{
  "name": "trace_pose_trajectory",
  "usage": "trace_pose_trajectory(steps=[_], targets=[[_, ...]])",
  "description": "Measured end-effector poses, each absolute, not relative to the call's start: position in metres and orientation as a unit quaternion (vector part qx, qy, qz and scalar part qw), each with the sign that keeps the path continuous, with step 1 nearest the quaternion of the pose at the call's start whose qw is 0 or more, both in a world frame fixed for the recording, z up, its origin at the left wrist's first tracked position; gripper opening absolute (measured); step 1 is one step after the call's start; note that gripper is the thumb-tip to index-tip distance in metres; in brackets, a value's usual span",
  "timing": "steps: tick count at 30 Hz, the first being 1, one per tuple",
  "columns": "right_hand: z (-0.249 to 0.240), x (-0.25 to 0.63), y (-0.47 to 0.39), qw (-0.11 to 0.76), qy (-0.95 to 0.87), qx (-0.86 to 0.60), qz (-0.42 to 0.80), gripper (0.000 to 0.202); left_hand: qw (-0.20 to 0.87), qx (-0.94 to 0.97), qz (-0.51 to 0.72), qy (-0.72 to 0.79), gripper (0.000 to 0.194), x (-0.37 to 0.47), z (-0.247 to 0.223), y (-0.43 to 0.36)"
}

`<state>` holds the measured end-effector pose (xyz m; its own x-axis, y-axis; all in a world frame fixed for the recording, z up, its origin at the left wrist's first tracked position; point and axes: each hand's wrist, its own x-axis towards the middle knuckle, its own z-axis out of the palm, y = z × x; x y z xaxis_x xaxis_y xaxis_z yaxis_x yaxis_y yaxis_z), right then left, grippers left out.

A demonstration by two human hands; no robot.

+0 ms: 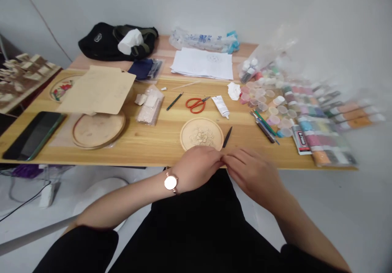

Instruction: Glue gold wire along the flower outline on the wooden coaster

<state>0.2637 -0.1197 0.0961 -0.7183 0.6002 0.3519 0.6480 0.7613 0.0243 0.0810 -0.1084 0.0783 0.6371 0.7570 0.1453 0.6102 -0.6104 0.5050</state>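
My left hand (pixel 199 167), with a round-faced watch (pixel 170 182) on its wrist, is closed, and its fingertips meet those of my right hand (pixel 252 175). Both are pinched together at the table's front edge. Whatever lies between the fingertips is hidden or too small to make out. Just beyond my left hand is a round wooden plaque (pixel 186 136) with a raised or drawn flower design, its near rim partly covered by the hand. A black pen-like tool (pixel 227 136) rests against its right side, close to my right hand.
Orange-handled scissors (pixel 196 105), a pencil (pixel 174 101) and a white tube (pixel 221 106) lie behind the plaque. Small cups (pixel 259 92), brushes (pixel 266 127) and bagged coloured pots (pixel 318 136) crowd the right. A phone (pixel 33 135), brown board (pixel 99 87) and wooden disc (pixel 99 130) occupy the left.
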Motion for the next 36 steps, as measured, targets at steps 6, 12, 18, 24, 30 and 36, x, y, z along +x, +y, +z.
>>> trace_pose_trajectory(steps=[6, 12, 18, 24, 30, 36], targets=[[0.056, 0.26, -0.128, 0.197, -0.924, -0.329, -0.003, 0.019, 0.167, 0.846, 0.235, 0.449, 0.016, 0.071, 0.034, -0.143], [0.036, 0.265, -0.131, 0.187, -0.912, -0.363, 0.027, 0.02, 0.06, 0.838, 0.256, 0.478, 0.023, 0.066, 0.014, -0.16], [0.033, 0.27, -0.13, 0.203, -0.897, -0.392, 0.041, 0.021, -0.028, 0.852, 0.237, 0.465, 0.025, 0.065, 0.014, -0.158], [0.037, 0.275, -0.124, 0.201, -0.897, -0.392, 0.034, 0.022, -0.057, 0.876, 0.194, 0.438, 0.026, 0.069, 0.022, -0.156], [0.04, 0.276, -0.122, 0.205, -0.894, -0.393, 0.061, 0.02, -0.069, 0.873, 0.162, 0.455, 0.025, 0.071, 0.022, -0.155], [0.04, 0.274, -0.123, 0.206, -0.891, -0.4, 0.065, 0.02, -0.068, 0.856, 0.173, 0.483, 0.024, 0.068, 0.024, -0.152]])
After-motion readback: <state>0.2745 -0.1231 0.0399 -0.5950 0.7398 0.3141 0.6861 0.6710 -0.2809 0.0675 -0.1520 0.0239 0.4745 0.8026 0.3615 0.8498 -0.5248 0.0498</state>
